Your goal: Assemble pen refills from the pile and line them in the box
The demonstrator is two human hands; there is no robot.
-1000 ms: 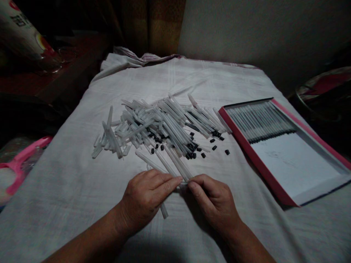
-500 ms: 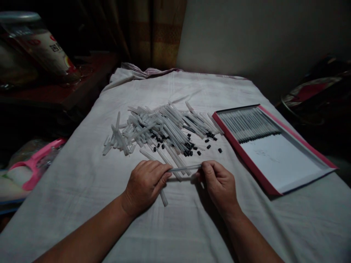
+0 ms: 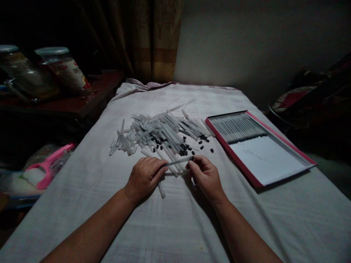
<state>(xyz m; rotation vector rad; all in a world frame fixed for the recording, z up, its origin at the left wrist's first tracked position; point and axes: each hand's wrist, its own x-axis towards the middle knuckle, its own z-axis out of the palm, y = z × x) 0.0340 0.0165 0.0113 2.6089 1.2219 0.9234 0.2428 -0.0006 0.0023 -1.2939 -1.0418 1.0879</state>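
A slim translucent pen (image 3: 178, 162) spans the gap between my hands, tilted slightly up to the right, its right end dark. My left hand (image 3: 145, 178) is closed round the left end of the barrel. At the dark end, the thumb and fingers of my right hand (image 3: 204, 175) are pinched; whether a separate small part is between them is hidden. Just beyond lies a heap of clear pen barrels and caps (image 3: 153, 131), with small black plugs (image 3: 183, 149) scattered along its near right side. One loose clear tube (image 3: 161, 190) pokes out beneath my left hand.
On the right, a shallow red-edged box (image 3: 276, 160) holds a row of assembled pens (image 3: 238, 128) at its far end. White cloth (image 3: 170, 230) covers the table. Jars (image 3: 67, 71) stand on a dark side table at left, above a pink-handled item (image 3: 49, 166).
The camera view has shifted, so the scene sits a little lower and the box further left. My right fingers have changed their pinch, and a dark tip now shows at the pen's right end.
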